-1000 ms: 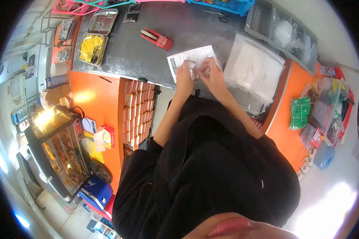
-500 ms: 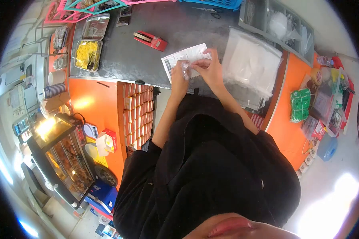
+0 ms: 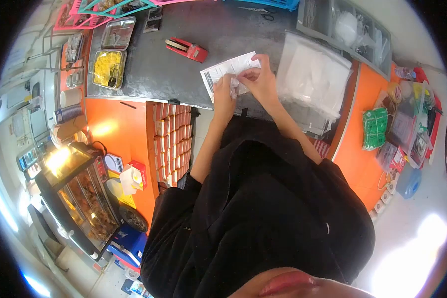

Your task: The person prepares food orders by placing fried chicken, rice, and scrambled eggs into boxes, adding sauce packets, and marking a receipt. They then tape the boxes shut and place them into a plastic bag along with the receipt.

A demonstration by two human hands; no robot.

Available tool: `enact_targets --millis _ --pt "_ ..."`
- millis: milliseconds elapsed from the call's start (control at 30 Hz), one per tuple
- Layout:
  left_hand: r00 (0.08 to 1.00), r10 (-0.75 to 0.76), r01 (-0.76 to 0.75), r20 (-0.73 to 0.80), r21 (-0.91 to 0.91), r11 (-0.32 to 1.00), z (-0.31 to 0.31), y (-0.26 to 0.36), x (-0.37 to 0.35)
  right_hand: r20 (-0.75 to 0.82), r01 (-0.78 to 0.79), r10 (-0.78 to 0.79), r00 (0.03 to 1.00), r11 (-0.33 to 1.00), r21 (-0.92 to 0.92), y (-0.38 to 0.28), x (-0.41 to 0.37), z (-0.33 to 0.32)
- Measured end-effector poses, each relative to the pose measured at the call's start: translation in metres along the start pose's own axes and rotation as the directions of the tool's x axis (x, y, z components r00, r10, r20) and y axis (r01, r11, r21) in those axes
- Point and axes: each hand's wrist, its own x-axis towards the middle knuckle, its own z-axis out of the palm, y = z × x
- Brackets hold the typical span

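A small clear plastic bag (image 3: 234,87) is bunched between my two hands. My left hand (image 3: 224,94) is closed around its left side. On the other side, my right hand (image 3: 261,82) pinches at the bag with thumb and fingertips, partly hiding it. Beneath both hands lies a printed white sheet of paper (image 3: 228,68) on the dark grey counter (image 3: 149,74). A red tape dispenser (image 3: 186,49) sits beyond the paper to the left. Right of my right hand is a stack of clear plastic bags (image 3: 310,74).
At the left stand a tray of yellow food (image 3: 108,68) and a clear lidded tray (image 3: 118,34). Scissors (image 3: 263,15) and a blue basket (image 3: 268,4) lie at the back. A grey divided bin (image 3: 328,20) stands at back right; a glass food warmer (image 3: 82,203) is left.
My fingers have shifted slightly around the plastic bag; the left hand now covers more of it. My right hand has curled a little. The surroundings are nearly unchanged.
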Motion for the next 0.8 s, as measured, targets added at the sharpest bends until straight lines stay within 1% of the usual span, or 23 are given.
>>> enact_targets --millis 67,133,167,233,267,333,367,400,433,467,500,533,567,600,633,667,700,733,767,800 --pt "1.0 0.024 -0.024 -0.009 0.009 1.0 -0.001 0.001 0.001 0.02 -0.008 0.008 1.0 1.0 -0.012 0.001 0.002 0.0" --pt "0.995 0.103 -0.103 0.006 0.039 0.994 -0.005 0.004 0.002 0.01 0.057 -0.058 0.998 0.998 0.039 0.003 0.004 0.001" --pt "0.994 0.111 -0.111 0.009 0.034 0.993 -0.008 0.005 0.004 0.001 0.061 -0.061 0.998 0.997 0.037 -0.004 0.006 -0.003" --pt "0.967 0.19 -0.218 0.171 0.162 0.962 -0.015 0.004 0.011 0.201 0.107 -0.111 0.973 0.994 0.029 -0.018 0.011 -0.015" --pt "0.941 0.289 -0.328 0.175 0.264 0.907 -0.014 0.001 0.015 0.191 0.106 -0.109 0.975 0.994 0.025 -0.015 0.015 -0.019" --pt "0.942 0.285 -0.32 0.179 0.22 0.921 -0.013 -0.004 0.019 0.357 0.252 -0.213 0.909 0.965 -0.065 -0.006 0.026 -0.027" --pt "0.944 0.279 -0.31 0.174 0.185 0.933 -0.013 -0.005 0.023 0.352 0.255 -0.216 0.911 0.965 -0.067 -0.005 0.028 -0.03" --pt "0.942 0.286 -0.316 0.174 0.184 0.931 -0.012 -0.005 0.026 0.4 0.351 -0.265 0.877 0.923 -0.157 -0.005 0.031 -0.032" --pt "0.948 0.285 -0.303 0.139 0.134 0.944 -0.011 -0.005 0.027 0.45 0.441 -0.303 0.84 0.865 -0.24 -0.004 0.033 -0.033" --pt "0.954 0.28 -0.289 0.106 0.082 0.954 -0.008 -0.007 0.027 0.444 0.439 -0.304 0.843 0.865 -0.242 -0.004 0.032 -0.033" --pt "0.952 0.287 -0.296 0.11 0.079 0.952 -0.005 -0.009 0.028 0.425 0.501 -0.352 0.834 0.806 -0.316 -0.004 0.029 -0.032" --pt "0.967 0.233 -0.24 0.099 0.062 0.969 -0.002 -0.011 0.029 0.411 0.552 -0.397 0.821 0.737 -0.39 -0.004 0.027 -0.03" --pt "0.98 0.178 -0.182 0.09 0.044 0.982 -0.002 -0.007 0.031 0.404 0.549 -0.397 0.824 0.738 -0.392 -0.001 0.024 -0.027" --pt "0.979 0.182 -0.186 0.095 0.044 0.982 -0.001 -0.005 0.034 0.337 0.565 -0.459 0.822 0.733 -0.379 0.004 0.021 -0.022" --pt "0.985 0.136 -0.142 0.106 0.05 0.989 -0.001 -0.003 0.037 0.268 0.581 -0.516 0.814 0.727 -0.366 0.008 0.019 -0.019" --pt "0.989 0.088 -0.095 0.117 0.057 0.994 -0.001 -0.001 0.037 0.264 0.576 -0.512 0.817 0.73 -0.368 0.01 0.019 -0.018" --pt "0.989 0.086 -0.093 0.123 0.056 0.994 -0.002 0.001 0.034 0.18 0.548 -0.524 0.832 0.729 -0.41 0.012 0.02 -0.017" --pt "0.993 0.018 -0.026 0.116 0.067 0.997 -0.003 0.003 0.03 0.098 0.518 -0.537 0.838 0.726 -0.451 0.014 0.022 -0.016" --pt "0.993 -0.046 0.037 0.106 0.077 0.996 -0.004 0.004 0.027 0.078 0.517 -0.546 0.834 0.725 -0.455 0.018 0.022 -0.012" --pt "0.993 -0.044 0.036 0.11 0.078 0.996 -0.003 0.004 0.029 0.074 0.514 -0.545 0.835 0.727 -0.455 0.022 0.024 -0.013"
